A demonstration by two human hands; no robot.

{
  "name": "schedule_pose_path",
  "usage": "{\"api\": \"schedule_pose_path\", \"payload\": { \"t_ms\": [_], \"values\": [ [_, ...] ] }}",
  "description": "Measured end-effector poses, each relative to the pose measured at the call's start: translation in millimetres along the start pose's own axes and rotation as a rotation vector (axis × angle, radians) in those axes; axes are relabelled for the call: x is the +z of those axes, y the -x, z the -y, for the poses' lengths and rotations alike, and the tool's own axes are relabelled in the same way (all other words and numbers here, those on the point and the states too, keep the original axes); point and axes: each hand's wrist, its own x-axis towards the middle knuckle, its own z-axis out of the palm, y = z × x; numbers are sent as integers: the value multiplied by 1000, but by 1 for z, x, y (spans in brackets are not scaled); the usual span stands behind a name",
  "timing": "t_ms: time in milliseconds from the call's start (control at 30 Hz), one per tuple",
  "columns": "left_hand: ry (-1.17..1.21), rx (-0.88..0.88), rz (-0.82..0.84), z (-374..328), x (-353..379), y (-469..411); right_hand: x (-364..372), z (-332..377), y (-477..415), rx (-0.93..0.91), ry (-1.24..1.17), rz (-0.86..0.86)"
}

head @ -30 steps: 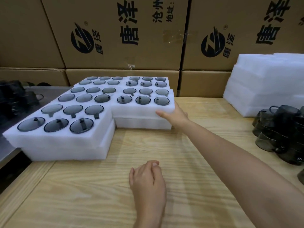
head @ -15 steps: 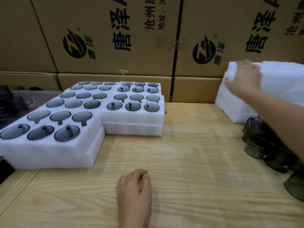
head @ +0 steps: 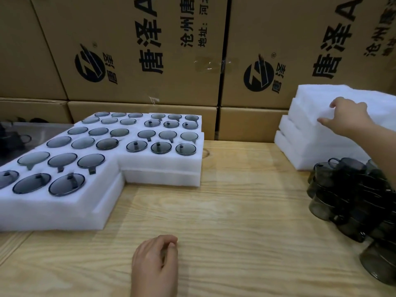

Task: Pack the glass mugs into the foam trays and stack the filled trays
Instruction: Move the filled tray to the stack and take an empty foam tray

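Foam trays stacked empty are being gripped at the top edge by the right hand, behind the loose glass mugs. The left hand is being rested on the counter, loosely curled (nothing held).

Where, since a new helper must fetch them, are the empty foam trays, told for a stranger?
Follow the wall of printed cardboard boxes to its right end. There the stack of empty foam trays stands on the wooden table, behind a heap of dark glass mugs, the right hand gripping its edge. Unlike the filled trays at left, it shows plain white, no mugs.
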Motion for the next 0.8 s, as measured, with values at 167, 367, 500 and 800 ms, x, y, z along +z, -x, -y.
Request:
{"api": "schedule_pose_path", "payload": {
  "t_ms": [167,367,500,800],
  "values": [
    [-10,9,33,-1,-1,1,-2,1,13,7,-30,-74],
    [-41,21,31,1,-1,2,-33,32,71,-29,-363,-287],
    [-11,-28,38,1,-1,4,-42,65,157,-63,-598,-386],
    [789,-228,35,-4,-24,-7,-10,87,389,-435,-979,-221]
  ]
}}
